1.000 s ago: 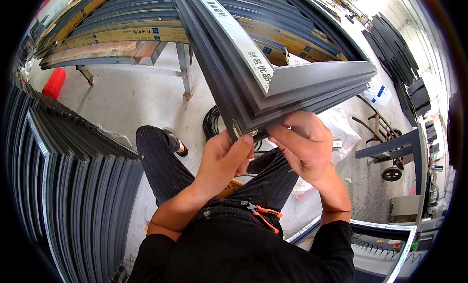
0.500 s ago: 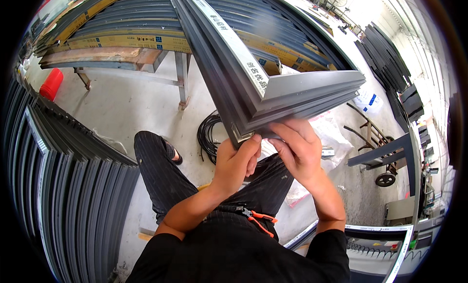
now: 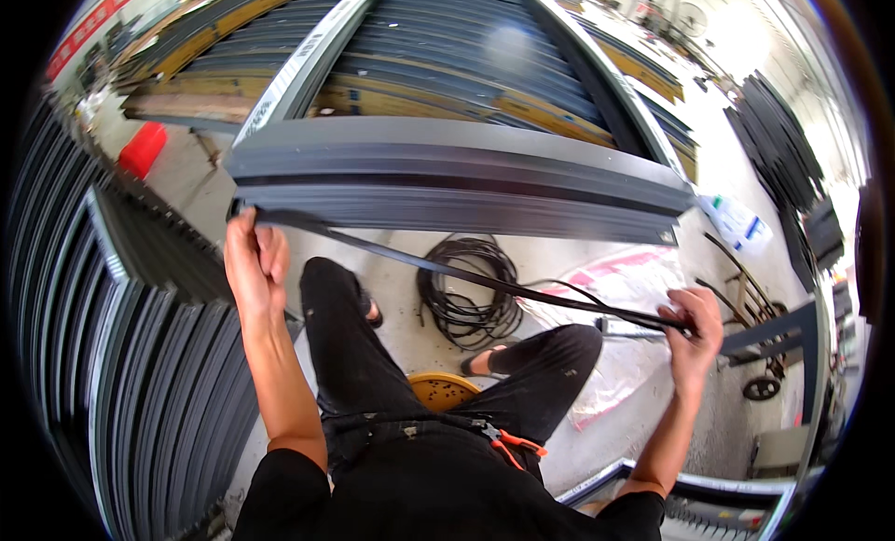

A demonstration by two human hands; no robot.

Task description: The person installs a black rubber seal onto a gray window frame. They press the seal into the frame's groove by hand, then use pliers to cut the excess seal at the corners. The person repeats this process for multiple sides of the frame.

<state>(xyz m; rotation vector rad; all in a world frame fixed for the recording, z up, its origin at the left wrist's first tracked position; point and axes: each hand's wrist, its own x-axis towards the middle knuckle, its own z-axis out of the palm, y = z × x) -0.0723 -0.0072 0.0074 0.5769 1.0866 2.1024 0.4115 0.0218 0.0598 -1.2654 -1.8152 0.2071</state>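
Observation:
A dark grey metal window frame (image 3: 447, 173) lies across in front of me, its near rail running left to right. My left hand (image 3: 250, 261) pinches the end of a black rubber sealing strip (image 3: 466, 275) at the frame's left corner. From there the strip slants down to the right, where my right hand (image 3: 692, 327) grips it below the frame's right corner. Between my hands the strip hangs free of the rail.
A coil of black rubber strip (image 3: 466, 294) lies on the concrete floor by my feet. A yellow stool (image 3: 443, 389) is under me. Stacked dark frames (image 3: 121, 373) stand at the left, more profiles (image 3: 783, 150) at the right, a hand trolley (image 3: 755, 355) nearby.
The frame has swung so its long rail now faces me instead of a corner. My hands, together at the corner before, have spread apart with the strip stretched between them.

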